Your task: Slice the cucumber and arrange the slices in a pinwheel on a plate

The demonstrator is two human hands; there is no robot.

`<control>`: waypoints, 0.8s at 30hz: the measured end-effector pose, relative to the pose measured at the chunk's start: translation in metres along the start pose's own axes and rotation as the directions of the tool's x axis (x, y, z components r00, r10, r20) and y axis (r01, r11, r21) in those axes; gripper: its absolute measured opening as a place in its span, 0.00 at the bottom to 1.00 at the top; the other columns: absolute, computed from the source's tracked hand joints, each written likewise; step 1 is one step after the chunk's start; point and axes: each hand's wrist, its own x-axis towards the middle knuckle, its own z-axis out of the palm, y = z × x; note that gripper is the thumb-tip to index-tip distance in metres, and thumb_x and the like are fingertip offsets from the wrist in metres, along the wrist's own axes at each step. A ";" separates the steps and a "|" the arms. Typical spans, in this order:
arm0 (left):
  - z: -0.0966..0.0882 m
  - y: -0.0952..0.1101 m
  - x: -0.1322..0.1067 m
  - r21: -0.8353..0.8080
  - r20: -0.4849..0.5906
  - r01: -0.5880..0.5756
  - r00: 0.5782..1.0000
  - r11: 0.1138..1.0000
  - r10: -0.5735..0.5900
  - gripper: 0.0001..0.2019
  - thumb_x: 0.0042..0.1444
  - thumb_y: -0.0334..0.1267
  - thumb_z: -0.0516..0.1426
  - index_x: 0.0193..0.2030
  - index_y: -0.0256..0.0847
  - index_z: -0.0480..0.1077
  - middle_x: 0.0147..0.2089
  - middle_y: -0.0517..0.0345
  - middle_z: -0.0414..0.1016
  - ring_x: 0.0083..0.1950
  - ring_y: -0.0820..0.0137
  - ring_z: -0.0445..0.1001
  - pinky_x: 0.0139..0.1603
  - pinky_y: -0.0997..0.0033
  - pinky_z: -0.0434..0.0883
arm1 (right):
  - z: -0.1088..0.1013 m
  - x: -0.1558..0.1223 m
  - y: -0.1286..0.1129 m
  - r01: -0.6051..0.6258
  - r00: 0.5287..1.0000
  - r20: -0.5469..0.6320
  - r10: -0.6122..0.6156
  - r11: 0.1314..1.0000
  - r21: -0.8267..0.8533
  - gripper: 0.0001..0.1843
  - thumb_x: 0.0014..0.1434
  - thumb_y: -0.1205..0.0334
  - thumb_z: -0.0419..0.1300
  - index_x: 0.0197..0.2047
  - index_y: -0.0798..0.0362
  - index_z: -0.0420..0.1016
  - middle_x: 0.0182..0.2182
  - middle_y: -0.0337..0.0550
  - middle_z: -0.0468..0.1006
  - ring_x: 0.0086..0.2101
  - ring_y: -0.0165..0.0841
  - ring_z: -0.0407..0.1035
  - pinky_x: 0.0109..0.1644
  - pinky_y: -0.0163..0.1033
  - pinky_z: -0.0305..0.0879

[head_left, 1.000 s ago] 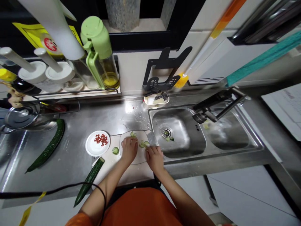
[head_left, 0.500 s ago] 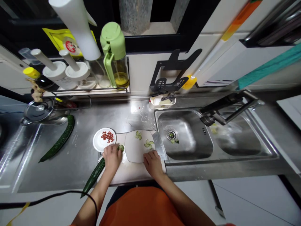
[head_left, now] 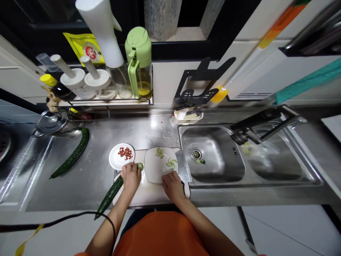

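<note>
My left hand [head_left: 130,176] is bent over the left side of the cutting board [head_left: 149,197], its fingertips at a short cut cucumber piece [head_left: 140,166]. Under that wrist a long cucumber [head_left: 109,197] slants off the board past the counter's front edge. My right hand [head_left: 173,186] has its fingers curled over the near right rim of a white squarish plate [head_left: 153,170]; anything between them is hidden. On the plate, thin cucumber slices form two curved fans, one fan [head_left: 159,153] farther back and another fan [head_left: 171,163] nearer. A knife blade [head_left: 184,167] lies right of the plate.
A round white plate [head_left: 114,156] with chopped red bits stands behind my left hand. Another whole cucumber [head_left: 73,156] and a lidded pot [head_left: 52,122] are to the left. At right is the sink [head_left: 213,174] with its faucet [head_left: 258,122]. A cable [head_left: 66,216] crosses my left forearm.
The whole view has shifted slightly, so things appear a little farther right. Both hands keep nearly the same places, the right one slightly farther left against the plate. The fans look unchanged.
</note>
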 end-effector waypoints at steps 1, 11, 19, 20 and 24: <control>0.000 0.000 0.000 -0.001 -0.002 0.000 1.000 1.000 0.000 0.14 0.59 0.40 0.53 0.49 0.44 0.73 0.49 0.48 0.68 0.48 0.58 0.60 0.44 0.60 0.56 | 0.000 0.000 0.000 0.001 1.000 -0.001 -0.001 1.000 0.000 0.11 0.62 0.68 0.53 0.30 0.53 0.73 0.29 0.43 0.70 0.37 0.36 0.59 0.39 0.40 0.51; -0.003 0.002 0.004 -0.065 0.011 -0.011 1.000 0.998 0.012 0.09 0.58 0.37 0.52 0.41 0.41 0.72 0.43 0.50 0.73 0.48 0.59 0.62 0.45 0.60 0.55 | 0.000 -0.001 -0.002 -0.006 1.000 0.005 0.006 1.000 -0.004 0.10 0.60 0.68 0.54 0.30 0.52 0.73 0.29 0.42 0.71 0.38 0.36 0.59 0.39 0.40 0.50; -0.006 -0.011 0.010 -0.253 0.057 -0.056 0.996 0.966 0.073 0.09 0.57 0.37 0.52 0.37 0.42 0.74 0.33 0.54 0.75 0.41 0.63 0.68 0.44 0.63 0.60 | -0.002 0.003 -0.005 -0.029 0.999 0.020 0.027 0.995 0.094 0.10 0.61 0.68 0.53 0.32 0.52 0.74 0.29 0.42 0.71 0.37 0.36 0.60 0.42 0.39 0.54; -0.007 -0.012 0.011 -0.323 0.071 -0.069 0.993 0.944 0.097 0.09 0.57 0.38 0.52 0.37 0.43 0.74 0.34 0.55 0.76 0.40 0.64 0.68 0.44 0.64 0.62 | -0.001 0.004 -0.006 -0.035 0.999 0.014 0.033 0.992 0.124 0.10 0.61 0.69 0.53 0.32 0.53 0.74 0.29 0.43 0.71 0.37 0.36 0.60 0.42 0.39 0.55; -0.011 -0.012 0.014 -0.585 0.114 -0.083 0.976 0.807 0.184 0.10 0.57 0.40 0.53 0.37 0.43 0.76 0.36 0.55 0.77 0.40 0.67 0.71 0.44 0.67 0.67 | 0.001 0.012 -0.007 -0.045 0.999 -0.010 0.050 0.964 0.263 0.08 0.59 0.70 0.54 0.35 0.54 0.75 0.31 0.43 0.74 0.38 0.36 0.63 0.45 0.39 0.59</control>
